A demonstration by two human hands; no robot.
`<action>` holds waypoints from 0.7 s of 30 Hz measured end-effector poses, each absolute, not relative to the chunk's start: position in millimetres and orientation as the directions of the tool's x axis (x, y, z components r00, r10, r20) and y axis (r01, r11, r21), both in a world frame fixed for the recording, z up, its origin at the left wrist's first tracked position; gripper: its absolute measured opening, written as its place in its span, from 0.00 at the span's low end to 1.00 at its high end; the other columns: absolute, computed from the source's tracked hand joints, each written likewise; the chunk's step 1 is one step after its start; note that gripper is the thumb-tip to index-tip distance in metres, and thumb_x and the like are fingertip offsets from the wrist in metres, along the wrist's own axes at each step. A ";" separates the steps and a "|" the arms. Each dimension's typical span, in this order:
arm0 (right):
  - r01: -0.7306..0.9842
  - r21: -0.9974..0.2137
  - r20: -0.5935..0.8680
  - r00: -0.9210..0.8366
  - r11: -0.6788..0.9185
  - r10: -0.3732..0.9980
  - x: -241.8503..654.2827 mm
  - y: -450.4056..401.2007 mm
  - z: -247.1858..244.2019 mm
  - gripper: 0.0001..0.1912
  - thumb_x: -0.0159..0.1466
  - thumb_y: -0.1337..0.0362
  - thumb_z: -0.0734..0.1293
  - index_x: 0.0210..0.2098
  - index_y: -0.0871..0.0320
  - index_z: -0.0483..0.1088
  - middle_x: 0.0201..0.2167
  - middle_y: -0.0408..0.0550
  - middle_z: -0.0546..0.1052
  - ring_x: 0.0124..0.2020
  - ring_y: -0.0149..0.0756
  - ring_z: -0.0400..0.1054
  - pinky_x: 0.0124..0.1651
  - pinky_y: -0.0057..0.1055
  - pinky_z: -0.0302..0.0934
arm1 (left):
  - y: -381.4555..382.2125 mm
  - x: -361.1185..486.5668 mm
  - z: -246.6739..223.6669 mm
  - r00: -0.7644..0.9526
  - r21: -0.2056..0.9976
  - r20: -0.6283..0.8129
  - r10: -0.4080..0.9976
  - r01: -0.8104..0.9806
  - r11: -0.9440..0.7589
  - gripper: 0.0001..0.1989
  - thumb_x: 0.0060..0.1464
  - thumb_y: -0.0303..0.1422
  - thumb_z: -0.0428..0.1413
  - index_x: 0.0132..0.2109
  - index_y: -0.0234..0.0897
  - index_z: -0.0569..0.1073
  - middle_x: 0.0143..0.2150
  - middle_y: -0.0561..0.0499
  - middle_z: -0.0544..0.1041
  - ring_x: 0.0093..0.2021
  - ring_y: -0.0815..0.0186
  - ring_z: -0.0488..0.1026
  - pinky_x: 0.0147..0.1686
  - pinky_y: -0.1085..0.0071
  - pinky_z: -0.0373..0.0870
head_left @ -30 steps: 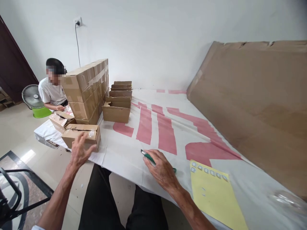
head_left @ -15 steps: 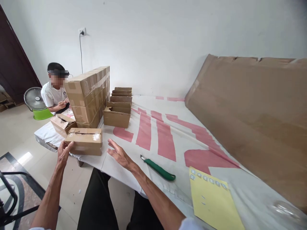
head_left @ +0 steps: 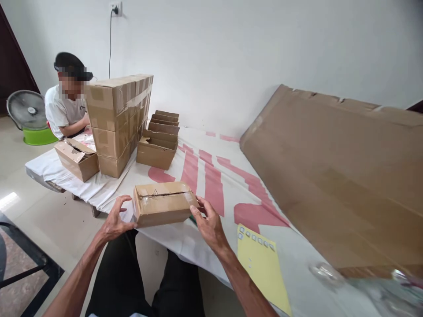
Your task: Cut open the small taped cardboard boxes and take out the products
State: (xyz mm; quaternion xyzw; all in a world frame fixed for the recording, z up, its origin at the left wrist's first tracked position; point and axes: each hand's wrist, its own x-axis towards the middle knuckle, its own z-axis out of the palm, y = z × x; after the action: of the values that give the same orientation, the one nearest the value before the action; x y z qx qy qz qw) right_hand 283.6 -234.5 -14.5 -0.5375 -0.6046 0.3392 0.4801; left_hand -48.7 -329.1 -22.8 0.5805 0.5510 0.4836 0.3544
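Observation:
A closed cardboard box (head_left: pixel 165 207) with a torn seam along its top rests at the front edge of the cloth-covered table, between my two hands. At its left end is my left hand (head_left: pixel 116 220), thumb and fingers curved around the corner. My right hand (head_left: pixel 209 220) grips the right end, fingers behind and thumb toward the top. Just behind the box's right end, a bit of the green cutter (head_left: pixel 193 219) shows; the rest of it is hidden.
Stacked taped boxes (head_left: pixel 115 119) stand at the left, beside a box with raised flaps (head_left: pixel 77 158). Open boxes (head_left: pixel 157 154) line up behind. A yellow sheet (head_left: pixel 262 268) lies right, near a large cardboard piece (head_left: pixel 330 176). A person (head_left: pixel 66 105) sits beyond the stack.
The box has moved right, away from the boxes at the left, and now covers most of the cutter. My right hand has come onto its right end. The view has shifted.

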 end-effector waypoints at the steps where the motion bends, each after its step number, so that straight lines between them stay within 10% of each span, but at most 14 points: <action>1: 0.324 -0.929 0.203 0.033 0.181 0.979 289.4 -231.2 -14.5 0.37 0.62 0.37 0.70 0.59 0.58 0.76 0.57 0.64 0.81 0.53 0.54 0.78 0.49 0.48 0.77 | -324.3 -48.5 -25.8 -0.048 0.947 0.163 0.986 0.289 -0.142 0.50 0.40 0.44 0.76 0.70 0.44 0.70 0.76 0.35 0.64 0.76 0.38 0.62 0.66 0.45 0.72; 7: 0.358 -0.918 0.185 0.002 0.172 0.983 295.9 -222.2 -11.5 0.37 0.61 0.37 0.69 0.57 0.60 0.77 0.54 0.63 0.82 0.53 0.55 0.78 0.55 0.51 0.76 | -305.7 -46.6 -34.3 0.107 0.953 0.153 0.982 0.249 -0.175 0.65 0.34 0.44 0.79 0.78 0.42 0.60 0.77 0.34 0.64 0.76 0.37 0.61 0.69 0.44 0.69; 21: 0.329 -0.944 0.030 0.071 0.005 0.997 305.9 -248.5 -4.1 0.35 0.59 0.35 0.69 0.51 0.56 0.78 0.51 0.55 0.84 0.54 0.54 0.76 0.55 0.46 0.72 | -317.2 -25.6 -20.0 0.058 0.963 0.201 0.978 0.171 -0.208 0.61 0.38 0.45 0.77 0.76 0.43 0.61 0.76 0.37 0.62 0.76 0.37 0.60 0.66 0.46 0.71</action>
State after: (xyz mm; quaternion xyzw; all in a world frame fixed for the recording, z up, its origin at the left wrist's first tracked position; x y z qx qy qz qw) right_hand 305.9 -248.5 -4.1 -0.5903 -0.5616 0.3863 0.4324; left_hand -25.6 -317.2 -20.0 0.6011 0.4780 0.4924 0.4095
